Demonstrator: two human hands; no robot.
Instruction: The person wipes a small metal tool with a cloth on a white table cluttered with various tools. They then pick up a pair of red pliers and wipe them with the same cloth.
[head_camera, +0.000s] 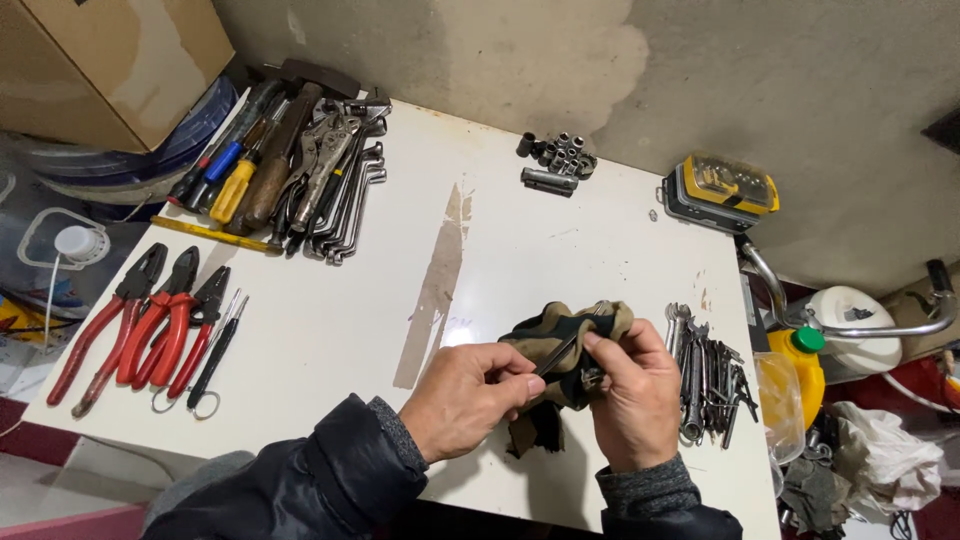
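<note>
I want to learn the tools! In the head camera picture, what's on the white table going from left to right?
Red pliers → small scissors → left hand → cloth held by both hands → right hand → pile of wrenches → yellow bottle just off the table's edge.

Pliers (150, 320) left on table (330, 330), wrenches (705, 375) right, sockets (555, 160) behind, cloth (560, 350) between.

Thin dark metal tool (556, 352), tilted, wrapped in crumpled olive-black rag (562, 345), above white table.
</note>
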